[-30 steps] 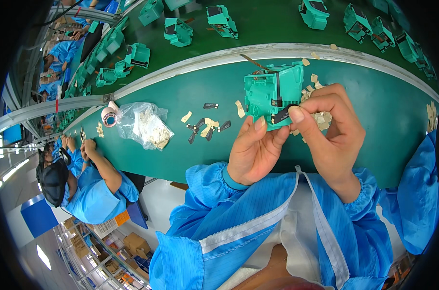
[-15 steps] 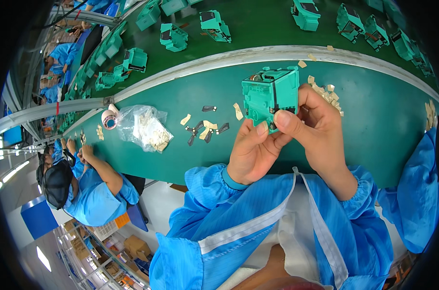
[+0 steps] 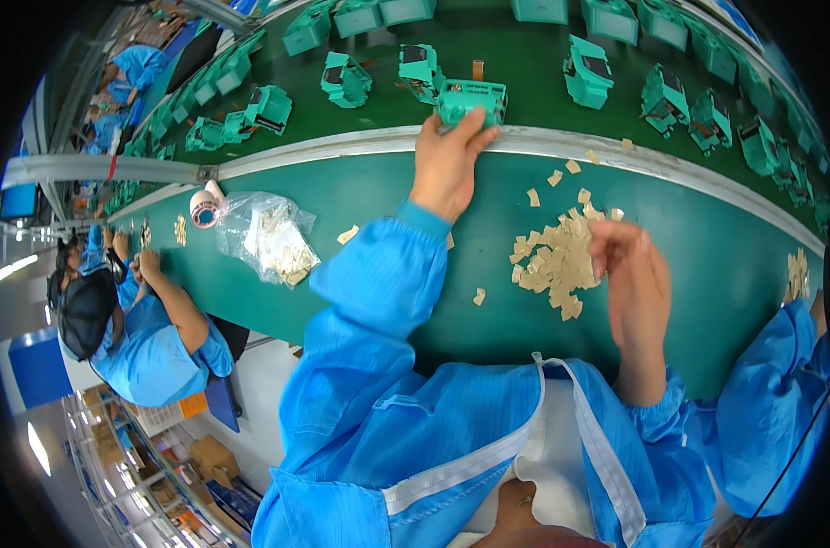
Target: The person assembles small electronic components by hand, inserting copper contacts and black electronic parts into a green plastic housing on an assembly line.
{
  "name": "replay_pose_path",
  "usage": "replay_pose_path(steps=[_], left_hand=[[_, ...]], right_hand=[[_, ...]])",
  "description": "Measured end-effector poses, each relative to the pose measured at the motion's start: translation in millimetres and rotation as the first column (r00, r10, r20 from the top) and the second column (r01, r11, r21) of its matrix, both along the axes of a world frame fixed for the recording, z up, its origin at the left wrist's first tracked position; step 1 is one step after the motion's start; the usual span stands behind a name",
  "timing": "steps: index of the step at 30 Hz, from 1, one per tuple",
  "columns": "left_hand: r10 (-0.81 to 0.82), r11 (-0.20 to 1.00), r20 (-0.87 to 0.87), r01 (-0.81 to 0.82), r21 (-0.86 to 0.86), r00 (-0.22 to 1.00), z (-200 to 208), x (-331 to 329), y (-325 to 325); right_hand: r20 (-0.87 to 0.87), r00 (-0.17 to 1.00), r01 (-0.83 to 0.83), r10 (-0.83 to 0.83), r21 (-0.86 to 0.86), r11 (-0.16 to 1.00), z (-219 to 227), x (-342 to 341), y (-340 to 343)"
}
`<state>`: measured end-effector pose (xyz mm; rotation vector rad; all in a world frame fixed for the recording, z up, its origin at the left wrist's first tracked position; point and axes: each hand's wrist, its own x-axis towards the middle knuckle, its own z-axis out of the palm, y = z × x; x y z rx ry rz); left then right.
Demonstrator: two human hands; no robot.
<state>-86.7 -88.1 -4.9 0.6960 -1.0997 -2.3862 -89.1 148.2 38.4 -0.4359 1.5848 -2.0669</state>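
Teal-green boxy plastic housing (image 3: 472, 95) is now being grasped by the left hand (image 3: 446, 164) alone, at its fingertips, relieving the half-curled right hand (image 3: 636, 274), contents unclear, flat cream pieces (image 3: 561, 260) lying to its left.

Tabletop (image 3: 725, 256) lies open past the right fingers (image 3: 646, 267) (cream pieces (image 3: 559, 258) obstruct left).
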Motion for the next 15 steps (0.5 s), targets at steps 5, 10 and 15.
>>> replay_pose_path(steps=[5, 10, 15], left_hand=[[-0.066, 0.997, 0.104, 0.07, -0.029, 0.992, 15.6, 8.4, -28.4], [-0.493, 0.827, 0.244, 0.537, -0.166, 0.835, 94.2, 155.4, 4.8], [-0.881, 0.254, 0.461, 0.71, 0.657, -0.111, 2.1, 363.1, -18.6]], right_hand=[[-0.086, 0.96, -0.259, 0.267, 0.092, 0.962, 2.3, 21.0, 53.3], [0.754, 0.572, -0.801, 0.322, 0.43, 0.417, -1.4, 51.0, 209.3], [0.793, 0.577, -0.812, 0.194, 0.532, 0.242, -30.1, 71.8, 208.6]])
